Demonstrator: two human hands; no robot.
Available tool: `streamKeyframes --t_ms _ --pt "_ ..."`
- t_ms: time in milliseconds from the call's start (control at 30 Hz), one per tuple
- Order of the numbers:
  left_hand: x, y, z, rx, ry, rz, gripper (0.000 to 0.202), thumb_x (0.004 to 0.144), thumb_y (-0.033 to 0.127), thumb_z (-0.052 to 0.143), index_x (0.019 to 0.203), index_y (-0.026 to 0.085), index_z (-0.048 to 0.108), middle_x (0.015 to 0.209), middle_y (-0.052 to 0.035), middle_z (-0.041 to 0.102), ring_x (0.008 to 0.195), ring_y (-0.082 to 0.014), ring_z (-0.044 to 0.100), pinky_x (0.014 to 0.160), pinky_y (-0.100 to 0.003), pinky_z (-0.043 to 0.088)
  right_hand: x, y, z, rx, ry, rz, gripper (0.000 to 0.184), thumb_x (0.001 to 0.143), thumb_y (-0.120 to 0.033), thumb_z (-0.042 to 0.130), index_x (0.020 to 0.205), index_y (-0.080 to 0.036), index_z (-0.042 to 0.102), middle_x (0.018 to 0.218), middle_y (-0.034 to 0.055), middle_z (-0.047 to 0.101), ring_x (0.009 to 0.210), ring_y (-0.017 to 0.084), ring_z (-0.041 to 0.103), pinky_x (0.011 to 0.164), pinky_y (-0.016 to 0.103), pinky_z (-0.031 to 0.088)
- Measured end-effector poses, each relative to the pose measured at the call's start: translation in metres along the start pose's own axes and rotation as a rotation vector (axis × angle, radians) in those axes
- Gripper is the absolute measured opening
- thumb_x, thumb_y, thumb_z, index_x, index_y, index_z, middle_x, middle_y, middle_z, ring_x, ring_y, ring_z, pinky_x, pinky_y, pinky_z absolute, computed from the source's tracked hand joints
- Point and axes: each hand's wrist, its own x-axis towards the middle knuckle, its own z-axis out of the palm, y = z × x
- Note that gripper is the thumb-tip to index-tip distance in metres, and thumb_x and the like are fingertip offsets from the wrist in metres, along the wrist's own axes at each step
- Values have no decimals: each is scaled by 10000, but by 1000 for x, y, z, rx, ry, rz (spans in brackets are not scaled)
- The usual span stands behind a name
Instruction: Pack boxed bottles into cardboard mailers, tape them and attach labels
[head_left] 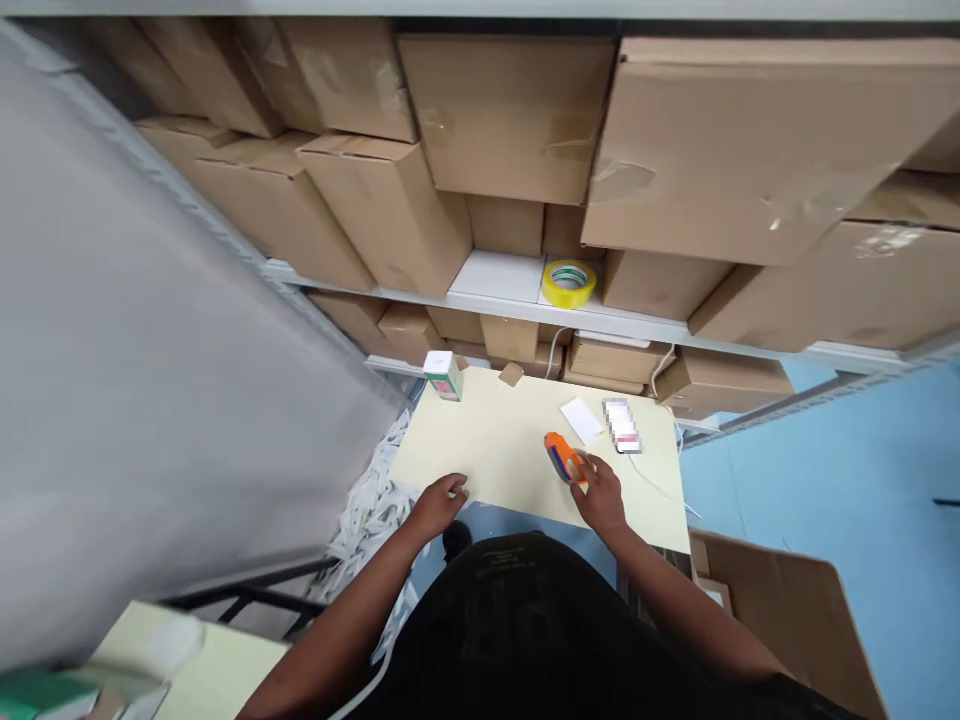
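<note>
My right hand [602, 498] is closed around one end of an orange and blue tape dispenser [559, 452], which is over the right half of the cream tabletop [487, 450]. A roll partly shows at the end beneath my fingers. At the table's front edge, on the left, my left hand [439, 505] has its fingers loosely bent and a gap before the thumb, with nothing in it. Just beyond the dispenser lies a small white card or packet [581, 420]. Beside it is a phone [622, 426] with a lit, blurred-out screen and a white cable.
A white and green box [443, 376] stands at the table's far left corner, with a brown cardboard scrap [511, 374] nearby. Yellow tape [556, 293] rests on the shelf among cardboard boxes [510, 120]. White paper strips [367, 520] cover the floor at left; an open carton [787, 610] is at right.
</note>
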Motion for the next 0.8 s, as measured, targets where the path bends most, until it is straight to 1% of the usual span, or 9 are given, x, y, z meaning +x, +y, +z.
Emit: streamKeyframes --t_ms 100,167,267,433,533,600,633,700,800 --pt "-21 6 10 -58 64 -33 355 830 419 622 1096 205 720 1095 -85 762 1033 -256 710 935 -372 549 10 1 -12 96 -13 -59 313 918 -345 536 1178 -256 686 1320 106 644 1258 312 576 1090 509 486" --pt "-37 7 10 -102 112 -49 356 843 438 623 1105 218 721 1091 -71 766 1027 -254 712 929 -365 552 21 -6 -15 137 -60 -74 283 932 -375 520 1104 -249 706 1250 128 662 1204 320 601 1066 522 502" --pt "-63 3 3 -165 202 -74 366 867 457 609 1126 223 718 1115 -67 767 1038 -253 711 932 -361 554 39 -30 -15 186 -139 -102 304 935 -419 514 1075 -231 708 1222 135 668 1172 311 613 1064 518 498" --pt "-112 -11 -13 -230 371 -111 369 880 454 594 1127 211 719 1149 -88 759 1037 -260 709 919 -368 557 57 -85 -7 262 -197 -153 372 928 -489 508 1076 -212 708 1237 128 670 1190 301 615 1068 483 483" --pt "-148 -27 -19 -272 451 -142 364 879 457 598 1124 216 719 1139 -88 761 1029 -258 709 900 -364 561 57 -116 3 296 -251 -161 412 914 -525 509 1092 -214 712 1249 124 669 1186 310 619 949 454 534" --pt "-177 -41 -23 -298 493 -163 363 880 457 598 1132 224 716 1144 -81 760 1037 -252 706 896 -354 560 52 -137 14 308 -284 -165 428 901 -547 513 1083 -217 716 1247 130 668 1161 316 629 850 430 553" --pt "-193 -50 -25 -306 512 -170 360 882 453 596 1136 226 714 1147 -79 759 1035 -248 706 895 -350 560 48 -148 21 312 -293 -174 434 897 -555 513 1071 -215 718 1237 136 671 1148 319 633 832 428 551" --pt "-225 -70 -30 -316 548 -184 353 883 439 593 1140 225 711 1149 -81 755 1024 -246 707 888 -348 559 36 -175 36 312 -307 -203 440 889 -564 515 1044 -207 721 1201 150 681 1129 326 637 858 438 538" --pt "-273 -104 -38 -324 620 -214 341 877 413 597 1136 224 711 1154 -87 750 1018 -252 708 876 -351 559 10 -220 61 314 -350 -249 443 884 -566 519 1023 -198 723 1155 154 698 1098 323 647 940 451 509"
